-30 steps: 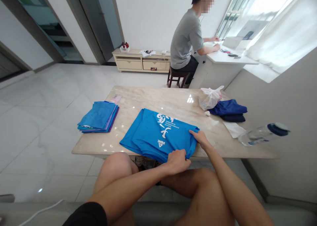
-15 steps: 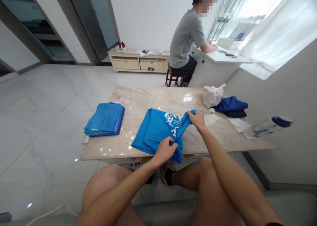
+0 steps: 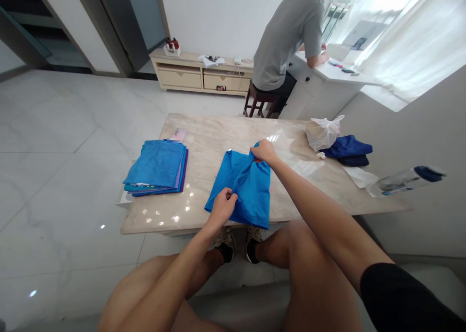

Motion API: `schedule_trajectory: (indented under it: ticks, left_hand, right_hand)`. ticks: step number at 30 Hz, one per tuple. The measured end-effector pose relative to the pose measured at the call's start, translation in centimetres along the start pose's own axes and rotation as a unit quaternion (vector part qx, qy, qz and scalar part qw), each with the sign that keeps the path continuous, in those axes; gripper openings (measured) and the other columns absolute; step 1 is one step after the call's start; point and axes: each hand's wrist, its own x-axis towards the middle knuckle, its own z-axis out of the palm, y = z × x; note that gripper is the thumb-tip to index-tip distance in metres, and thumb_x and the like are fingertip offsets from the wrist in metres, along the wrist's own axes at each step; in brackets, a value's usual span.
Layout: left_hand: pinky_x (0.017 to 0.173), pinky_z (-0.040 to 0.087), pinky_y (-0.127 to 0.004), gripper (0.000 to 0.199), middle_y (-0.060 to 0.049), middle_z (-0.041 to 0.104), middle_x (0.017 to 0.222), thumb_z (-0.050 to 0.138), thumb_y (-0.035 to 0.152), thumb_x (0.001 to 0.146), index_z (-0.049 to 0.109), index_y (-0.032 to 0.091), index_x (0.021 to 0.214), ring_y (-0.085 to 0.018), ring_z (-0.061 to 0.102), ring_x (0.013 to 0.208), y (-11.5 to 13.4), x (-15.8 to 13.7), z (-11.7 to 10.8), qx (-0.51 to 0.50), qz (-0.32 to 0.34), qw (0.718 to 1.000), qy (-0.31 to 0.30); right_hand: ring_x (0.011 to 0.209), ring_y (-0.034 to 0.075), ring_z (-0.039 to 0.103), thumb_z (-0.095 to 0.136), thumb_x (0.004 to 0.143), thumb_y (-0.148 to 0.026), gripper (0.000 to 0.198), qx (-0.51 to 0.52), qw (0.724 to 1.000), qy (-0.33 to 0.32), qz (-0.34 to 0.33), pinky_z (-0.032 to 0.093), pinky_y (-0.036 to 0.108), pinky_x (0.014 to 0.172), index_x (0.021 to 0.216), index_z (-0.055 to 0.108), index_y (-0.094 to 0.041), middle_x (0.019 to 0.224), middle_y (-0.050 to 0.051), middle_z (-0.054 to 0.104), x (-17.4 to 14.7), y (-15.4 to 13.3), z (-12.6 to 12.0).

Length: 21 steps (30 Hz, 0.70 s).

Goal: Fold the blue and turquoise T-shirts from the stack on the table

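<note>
Blue-lidded bottle (image 3: 405, 182); white plastic bag (image 3: 322, 134); grey-shirted person (image 3: 286, 41) on dark stool (image 3: 261, 96).

Counts: 2 hands (image 3: 223, 208) (image 3: 265, 151), 1 blue garment (image 3: 254, 191) mid-frame; 1 folded stack (image 3: 156, 163) left; 1 bottle (image 3: 403, 182), 1 plastic bag (image 3: 323, 135) right; 1 person (image 3: 286, 43), 1 stool (image 3: 259, 97) top.

Bright room with a white wall (image 3: 207, 16) and a pale, shiny tiled floor (image 3: 54, 172).
Through my remote camera I see a low cream cabinet (image 3: 180, 75) by the wall, a grey door (image 3: 120, 26) to its left. On the right, daylight glows through a window (image 3: 333, 19) and white curtain (image 3: 418, 45) near a white desk (image 3: 324, 96) and dark stool (image 3: 262, 96). Nearest my view, a beige table (image 3: 214, 128) reflects small spots of light.
</note>
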Motion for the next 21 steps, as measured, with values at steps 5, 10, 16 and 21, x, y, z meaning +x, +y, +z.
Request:
schedule_trajectory:
  ticks: [5,10,16,21]
  left_hand:
    - [0.067,0.037,-0.027,0.014,0.006,0.054,0.067,0.059,0.022,0.089,0.052,0.024,0.077,-0.015,0.052,0.067,-1.2,0.4,-2.0,-0.013,-0.005,1.0,-0.014]
    - [0.07,0.045,-0.03,0.018,-0.001,0.069,0.078,0.059,0.036,0.098,0.063,0.023,0.085,-0.021,0.065,0.075,-2.5,1.8,-4.0,0.034,-0.094,0.995,-0.007]
    - [0.093,0.053,-0.036,0.051,-0.022,0.081,0.127,0.067,0.057,0.099,0.069,0.015,0.128,-0.038,0.075,0.123,-3.1,1.3,-3.9,0.155,-0.086,0.984,0.013]
    - [0.096,0.054,-0.038,0.054,-0.026,0.078,0.135,0.064,0.048,0.103,0.058,0.012,0.143,-0.039,0.075,0.127,-2.8,-0.3,-2.9,0.289,-0.057,0.956,0.0]
  right_hand:
    - [0.049,0.026,0.069,0.075,0.089,-0.018,0.009,-0.023,0.999,-0.017,-0.02,0.062,0.035,0.06,0.088,0.078,-0.01,0.049,0.007,0.063,1.0,-1.9,3.0]
    - [0.057,0.028,0.073,0.06,0.107,-0.047,0.046,-0.061,0.995,-0.082,0.004,0.064,0.037,0.067,0.1,0.08,-0.006,0.057,0.013,0.069,2.4,-3.3,6.5]
    - [0.105,0.027,0.078,0.065,0.104,-0.02,0.029,-0.167,0.974,-0.066,-0.135,0.057,0.033,0.1,0.125,0.078,-0.006,0.113,0.021,0.083,4.7,-1.1,7.5]
    - [0.135,0.034,0.065,0.077,0.103,-0.04,0.039,-0.195,0.96,-0.082,-0.186,0.047,0.042,0.118,0.134,0.078,-0.017,0.137,0.016,0.079,4.9,1.8,8.5]
